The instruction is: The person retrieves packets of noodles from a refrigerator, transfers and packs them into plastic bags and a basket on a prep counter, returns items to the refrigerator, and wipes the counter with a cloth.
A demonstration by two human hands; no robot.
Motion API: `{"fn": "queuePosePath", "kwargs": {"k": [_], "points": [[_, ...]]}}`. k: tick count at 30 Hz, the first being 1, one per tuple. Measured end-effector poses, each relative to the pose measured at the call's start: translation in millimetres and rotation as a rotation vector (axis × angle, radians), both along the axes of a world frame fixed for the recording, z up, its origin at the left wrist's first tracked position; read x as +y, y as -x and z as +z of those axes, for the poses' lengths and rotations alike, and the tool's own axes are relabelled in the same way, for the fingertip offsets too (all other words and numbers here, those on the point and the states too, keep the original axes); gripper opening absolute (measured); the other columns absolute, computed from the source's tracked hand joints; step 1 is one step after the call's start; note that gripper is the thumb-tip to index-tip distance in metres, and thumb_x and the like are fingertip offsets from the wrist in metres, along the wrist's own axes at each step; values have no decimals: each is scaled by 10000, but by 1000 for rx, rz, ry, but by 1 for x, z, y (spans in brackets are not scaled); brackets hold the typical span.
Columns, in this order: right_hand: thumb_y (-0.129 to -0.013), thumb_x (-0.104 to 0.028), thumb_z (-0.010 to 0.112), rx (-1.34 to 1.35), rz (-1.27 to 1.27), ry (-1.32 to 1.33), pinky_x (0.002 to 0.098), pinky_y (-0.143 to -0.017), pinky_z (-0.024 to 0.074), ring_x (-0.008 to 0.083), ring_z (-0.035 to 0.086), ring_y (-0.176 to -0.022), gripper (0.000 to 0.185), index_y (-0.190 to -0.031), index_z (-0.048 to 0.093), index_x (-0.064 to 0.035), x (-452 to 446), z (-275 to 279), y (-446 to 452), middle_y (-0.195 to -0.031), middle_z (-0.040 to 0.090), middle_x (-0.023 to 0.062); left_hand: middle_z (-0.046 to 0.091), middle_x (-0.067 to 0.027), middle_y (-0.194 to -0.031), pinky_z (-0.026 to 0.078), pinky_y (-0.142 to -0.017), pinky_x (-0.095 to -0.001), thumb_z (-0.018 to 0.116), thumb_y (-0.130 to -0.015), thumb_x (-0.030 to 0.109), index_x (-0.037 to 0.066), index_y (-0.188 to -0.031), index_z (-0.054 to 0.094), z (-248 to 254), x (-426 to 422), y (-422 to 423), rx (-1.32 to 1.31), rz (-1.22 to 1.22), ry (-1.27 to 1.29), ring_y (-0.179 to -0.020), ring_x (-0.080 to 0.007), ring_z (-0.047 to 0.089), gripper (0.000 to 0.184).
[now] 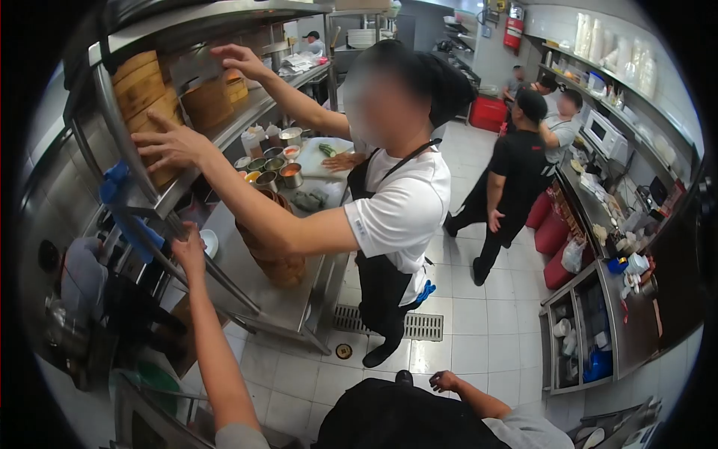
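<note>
My left hand (pixel 189 251) reaches forward beside the steel post of the shelving, fingers stretched out and apart. Right beside it a white plate (pixel 210 243) lies on the steel table (pixel 232 280); whether my fingers touch the post is unclear. My right hand (pixel 446 382) hangs low at my side, fingers loosely bent and apart, with nothing visible in it. On the shelf ahead are stacked bamboo steamers (pixel 146 93), where a co-worker in a white shirt raises both hands. Another stack of bamboo steamers (pixel 280 258) stands on the table below that co-worker's arm.
Metal cups of ingredients (pixel 290 175) and a cutting board (pixel 318 156) with someone's hand on it sit farther along the table. A floor drain (pixel 422 326) lies near the co-worker's feet. Other people stand by the right counter (pixel 591 194), beneath a microwave and shelves.
</note>
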State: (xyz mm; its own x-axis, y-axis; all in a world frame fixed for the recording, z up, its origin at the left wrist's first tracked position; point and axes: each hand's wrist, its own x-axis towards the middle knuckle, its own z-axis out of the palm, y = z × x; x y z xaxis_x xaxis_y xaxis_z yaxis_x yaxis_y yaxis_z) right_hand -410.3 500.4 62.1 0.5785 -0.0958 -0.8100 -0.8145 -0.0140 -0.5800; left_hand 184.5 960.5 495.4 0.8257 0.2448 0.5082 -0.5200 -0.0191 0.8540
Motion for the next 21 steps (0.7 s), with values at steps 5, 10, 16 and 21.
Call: {"fn": "queuePosePath", "kwargs": {"k": [5, 10, 16, 21], "points": [[-911, -230, 678, -33, 426, 225, 405, -794, 610, 269, 738, -912, 336, -1187, 695, -38, 38, 2, 49, -1103, 743, 125, 516, 11, -660, 393, -464, -257, 654, -974, 109, 38, -979, 604, -2, 1, -1, -36, -24, -69, -506, -77, 488, 87], [-843, -293, 698, -154, 1207, 389, 388, -920, 566, 337, 693, -1075, 408, -1213, 717, -122, 38, -76, 90, -1252, 704, 115, 559, -2, -680, 375, -465, -282, 671, -943, 96, 28, -965, 617, -5, 1, -2, -38, -61, 7, -517, -88, 497, 90], [-855, -272, 697, -179, 788, 376, 402, -906, 576, 300, 702, -1067, 404, -1221, 702, -102, 28, -83, 98, -1205, 723, 113, 552, 6, -677, 366, -468, -281, 670, -948, 133, 41, -948, 624, 6, -5, 6, -24, -10, -33, -523, -83, 497, 103], [-878, -213, 717, 36, -71, 148, 352, -637, 621, 199, 740, -792, 310, -1134, 710, -39, 44, -1, 54, -977, 754, 99, 548, 12, -685, 359, -467, -275, 673, -948, 145, 42, -947, 631, -2, -4, 1, -43, 51, -116, -530, -83, 491, 111]]}}
